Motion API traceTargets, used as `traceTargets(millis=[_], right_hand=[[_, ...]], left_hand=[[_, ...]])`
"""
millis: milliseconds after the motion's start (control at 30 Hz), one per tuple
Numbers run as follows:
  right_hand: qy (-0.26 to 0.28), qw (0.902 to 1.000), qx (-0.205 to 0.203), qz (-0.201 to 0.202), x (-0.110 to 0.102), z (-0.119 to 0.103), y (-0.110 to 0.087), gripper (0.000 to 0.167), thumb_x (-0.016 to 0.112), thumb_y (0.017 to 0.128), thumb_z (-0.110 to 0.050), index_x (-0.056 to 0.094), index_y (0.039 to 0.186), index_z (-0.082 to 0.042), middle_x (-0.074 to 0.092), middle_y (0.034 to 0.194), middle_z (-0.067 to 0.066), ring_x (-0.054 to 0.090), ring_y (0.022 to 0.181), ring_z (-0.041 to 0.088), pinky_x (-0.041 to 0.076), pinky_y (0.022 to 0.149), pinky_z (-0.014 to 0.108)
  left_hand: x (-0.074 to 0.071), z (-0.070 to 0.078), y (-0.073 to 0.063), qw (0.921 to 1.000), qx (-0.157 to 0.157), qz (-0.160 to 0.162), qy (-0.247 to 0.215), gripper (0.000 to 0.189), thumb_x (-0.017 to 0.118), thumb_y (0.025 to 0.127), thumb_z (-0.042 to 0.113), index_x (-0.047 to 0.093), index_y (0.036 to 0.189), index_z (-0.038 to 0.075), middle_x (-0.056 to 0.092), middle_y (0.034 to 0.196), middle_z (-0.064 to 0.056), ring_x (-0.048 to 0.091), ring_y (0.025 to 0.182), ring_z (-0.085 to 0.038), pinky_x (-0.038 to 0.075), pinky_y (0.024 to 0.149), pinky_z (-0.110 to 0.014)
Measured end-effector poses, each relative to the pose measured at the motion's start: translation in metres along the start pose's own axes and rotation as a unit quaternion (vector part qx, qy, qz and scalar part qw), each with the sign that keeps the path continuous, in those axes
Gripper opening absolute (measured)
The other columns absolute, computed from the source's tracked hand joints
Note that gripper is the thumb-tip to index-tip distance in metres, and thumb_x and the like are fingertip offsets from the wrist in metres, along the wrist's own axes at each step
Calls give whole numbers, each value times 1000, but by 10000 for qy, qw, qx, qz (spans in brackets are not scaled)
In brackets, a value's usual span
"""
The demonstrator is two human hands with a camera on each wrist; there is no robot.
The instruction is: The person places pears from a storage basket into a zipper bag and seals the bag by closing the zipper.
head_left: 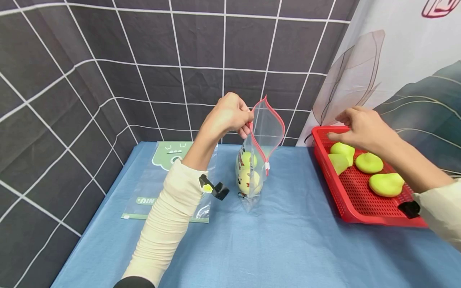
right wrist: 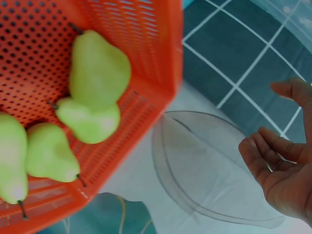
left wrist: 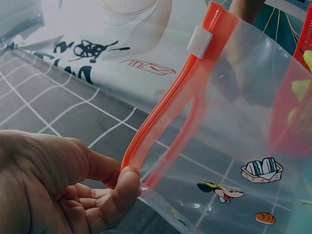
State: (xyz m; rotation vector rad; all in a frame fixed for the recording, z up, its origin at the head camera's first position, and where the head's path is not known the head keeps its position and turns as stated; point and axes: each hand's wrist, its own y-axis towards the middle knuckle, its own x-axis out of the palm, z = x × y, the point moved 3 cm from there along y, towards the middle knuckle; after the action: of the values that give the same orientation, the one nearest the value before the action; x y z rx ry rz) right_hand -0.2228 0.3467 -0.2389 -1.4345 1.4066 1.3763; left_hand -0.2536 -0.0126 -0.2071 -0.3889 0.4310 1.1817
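In the head view my left hand (head_left: 232,114) pinches the red rim of a clear zip bag (head_left: 268,130), which stands with its mouth open. Green pears (head_left: 248,180) lie in the lower part of that bag. Its red zip edge and white slider (left wrist: 200,42) show in the left wrist view, with the left thumb and forefinger at the rim. My right hand (head_left: 363,126) hovers over the far edge of a red basket (head_left: 345,200), fingers loosely bent and nothing held. Several green pears (right wrist: 100,68) lie in this basket.
A flat clear bag (head_left: 144,200) with a green print lies on the blue cloth, partly under my left forearm. A dark tiled backdrop (head_left: 201,44) rises behind and to the left. A pale printed curtain (head_left: 403,52) hangs behind the basket.
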Motion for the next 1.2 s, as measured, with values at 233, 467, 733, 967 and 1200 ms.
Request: traceTargets(millis=[233,467,733,967,1200], right_hand=[[-277,9975,267,-597,13,24,-14,68,84,95,-35,64,133,19,65,132,43,62,122,59,56,100,75],[-516,9928,336,-1030,21,51,-25,68,89,92,-30,64,127,22,70,124,43,65,116,60,57,98,76],[-703,9882,208,-1345,25,76,-36,67,94,84,-28,67,121,21,73,115,39,72,101,51,63,89,71],[-900,9847,152,-1481,28,93,-44,65,96,83,-28,67,115,21,74,105,34,71,94,49,63,88,71],[-947,9818,254,-1628,34,108,-51,67,97,79,-27,68,115,23,74,104,35,72,93,51,66,86,69]], left_hand=[[1,0,-1,10000,19,7,22,31,62,107,-1,80,81,-4,73,62,-7,69,46,-10,69,61,-29],[1,-2,0,10000,-37,4,56,28,62,107,0,82,90,-8,73,62,-7,69,46,-10,68,59,-28],[1,0,0,9999,-40,-33,115,31,62,107,0,80,83,-4,74,63,-7,69,46,-10,70,64,-31],[2,-1,0,9999,-67,-7,144,32,62,108,1,80,81,-3,73,62,-6,69,46,-10,70,64,-31],[4,1,1,9999,-26,-38,140,32,61,107,0,79,80,-3,74,63,-7,69,46,-9,70,64,-32]])
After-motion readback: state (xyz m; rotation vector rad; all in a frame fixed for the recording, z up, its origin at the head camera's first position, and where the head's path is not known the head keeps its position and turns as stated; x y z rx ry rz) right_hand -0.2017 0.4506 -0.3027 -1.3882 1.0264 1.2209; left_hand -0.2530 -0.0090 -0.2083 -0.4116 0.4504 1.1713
